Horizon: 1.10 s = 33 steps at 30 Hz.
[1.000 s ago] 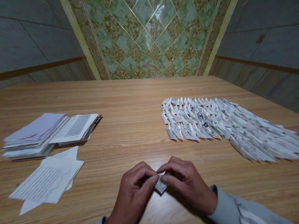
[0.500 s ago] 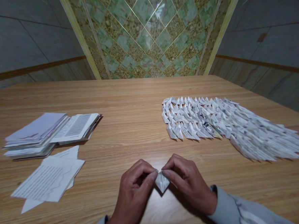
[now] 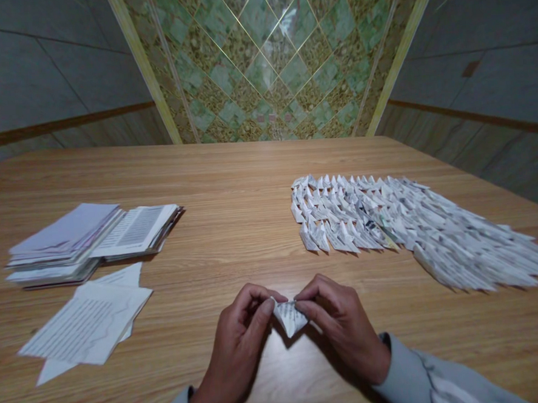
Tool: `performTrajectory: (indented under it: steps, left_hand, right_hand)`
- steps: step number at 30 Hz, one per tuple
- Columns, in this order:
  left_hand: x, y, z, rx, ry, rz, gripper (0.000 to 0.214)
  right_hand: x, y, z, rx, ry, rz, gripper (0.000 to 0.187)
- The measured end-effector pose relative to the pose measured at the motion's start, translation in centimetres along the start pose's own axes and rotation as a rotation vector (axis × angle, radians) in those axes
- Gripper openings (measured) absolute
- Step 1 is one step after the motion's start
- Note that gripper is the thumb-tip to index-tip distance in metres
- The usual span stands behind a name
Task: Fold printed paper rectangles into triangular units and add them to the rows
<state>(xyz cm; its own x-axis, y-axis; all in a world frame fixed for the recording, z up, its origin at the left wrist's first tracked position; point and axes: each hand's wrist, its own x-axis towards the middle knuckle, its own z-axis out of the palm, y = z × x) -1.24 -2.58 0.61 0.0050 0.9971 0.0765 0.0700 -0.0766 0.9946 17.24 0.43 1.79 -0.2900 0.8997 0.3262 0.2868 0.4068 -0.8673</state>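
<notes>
A small piece of folded printed paper [image 3: 289,319] is held between both hands near the front middle of the table, its point facing me. My left hand [image 3: 243,334] pinches its left upper corner between thumb and fingers. On the other side, my right hand [image 3: 343,324] pinches the right upper corner the same way. The upper edge looks slightly spread, with the sides bulging. Beyond my right hand stand many folded paper boats [image 3: 342,206] in rows, made of similar printed paper.
On the left of the wooden table [image 3: 222,180] lie a stack of paper sheets [image 3: 65,235] and a printed pile [image 3: 138,228] against it. Loose printed sheets [image 3: 87,322] lie nearer me. Tightly packed folded papers [image 3: 476,243] extend to the right. A tiled wall [image 3: 265,62] rises behind.
The folded paper has opened wider and lifted slightly away from me. My hands have moved a little apart, still pinching its corners. The papers on the table have not moved.
</notes>
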Motion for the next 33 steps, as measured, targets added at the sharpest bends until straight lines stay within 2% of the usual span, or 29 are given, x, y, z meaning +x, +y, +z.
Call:
performTrajectory:
  steps: [4,8,15,21,28,33]
  left_hand:
    - [-0.19,0.14,0.28,-0.089,0.053,-0.036,0.021]
    - [-0.33,0.19,0.41,-0.097,0.027,-0.032,0.022]
    - [-0.31,-0.10,0.07,0.184,-0.129,0.081,0.016]
    - [-0.21,0.38,0.28,0.196,-0.114,0.035,0.020]
    - [0.04,0.25,0.33,-0.031,0.008,-0.103,0.023]
    - [0.41,0.39,0.14,-0.098,0.147,-0.111,0.020]
  right_hand:
    - [-0.13,-0.02,0.05,0.031,0.046,0.049,0.015]
    - [-0.07,0.03,0.06,0.057,0.054,0.060,0.015]
    - [0.21,0.06,-0.05,-0.063,-0.059,-0.180,0.023]
    - [0.00,-0.04,0.12,-0.156,-0.070,-0.202,0.024]
    - [-0.02,-0.39,-0.20,-0.135,0.105,-0.075,0.018]
    - [-0.06,-0.46,-0.29,-0.132,0.158,-0.094,0.014]
